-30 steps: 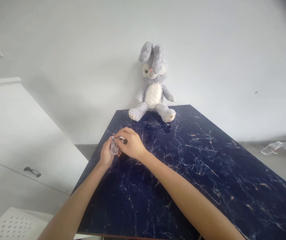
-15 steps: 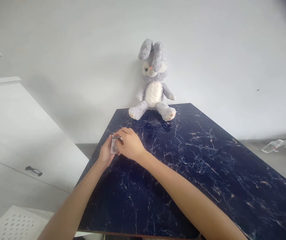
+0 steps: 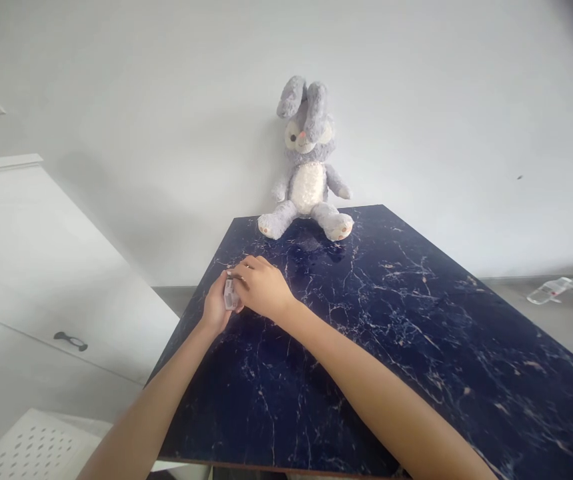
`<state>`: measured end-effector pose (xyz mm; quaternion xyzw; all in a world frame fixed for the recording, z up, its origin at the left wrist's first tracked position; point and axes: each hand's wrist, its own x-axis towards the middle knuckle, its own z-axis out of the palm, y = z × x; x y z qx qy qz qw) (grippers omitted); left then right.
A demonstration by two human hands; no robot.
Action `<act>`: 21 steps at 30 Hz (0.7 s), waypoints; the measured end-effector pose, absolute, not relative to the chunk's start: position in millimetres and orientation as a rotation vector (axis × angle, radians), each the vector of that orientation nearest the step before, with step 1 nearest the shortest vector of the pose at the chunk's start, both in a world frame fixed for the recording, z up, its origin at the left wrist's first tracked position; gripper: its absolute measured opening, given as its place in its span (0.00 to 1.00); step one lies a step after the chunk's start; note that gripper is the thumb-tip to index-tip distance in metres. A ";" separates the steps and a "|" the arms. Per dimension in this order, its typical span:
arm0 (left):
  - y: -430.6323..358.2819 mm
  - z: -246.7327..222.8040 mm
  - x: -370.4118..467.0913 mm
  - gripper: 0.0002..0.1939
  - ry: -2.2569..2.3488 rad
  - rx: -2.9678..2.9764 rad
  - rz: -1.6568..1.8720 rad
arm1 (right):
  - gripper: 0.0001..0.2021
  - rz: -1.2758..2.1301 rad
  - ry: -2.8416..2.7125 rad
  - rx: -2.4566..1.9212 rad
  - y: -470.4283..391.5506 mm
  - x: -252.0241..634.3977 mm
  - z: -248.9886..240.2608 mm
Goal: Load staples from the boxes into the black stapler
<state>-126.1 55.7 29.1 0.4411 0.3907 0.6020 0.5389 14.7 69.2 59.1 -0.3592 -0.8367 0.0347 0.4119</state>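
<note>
A small white box (image 3: 229, 297) with grey print sits upright in my left hand (image 3: 215, 308), whose thumb and fingers are closed around its sides. From the right, my right hand (image 3: 265, 288) curls over the upper end of the box, with its fingers bent against it. A thin dark edge shows between the right fingertips and the box top; what it is, I cannot make out. Most of the box's right side is hidden behind the right hand. Both hands are above the left part of the dark blue marbled table (image 3: 366, 353).
A grey plush rabbit (image 3: 309, 187) sits at the table's far end against the wall. On the left stands a white cabinet (image 3: 56, 253) with a dark handle, and below it a white perforated seat (image 3: 31, 447). A clear plastic bottle (image 3: 549, 291) lies beyond the table's right edge.
The box has turned slightly in my hands, so its printed face looks narrower. My right fingers have shifted a little over its top. The view has moved very slightly.
</note>
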 end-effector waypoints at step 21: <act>62.7 26.3 -140.2 0.18 0.929 1.319 1.339 | 0.09 0.241 -2.116 -0.886 74.7 19.1 60.1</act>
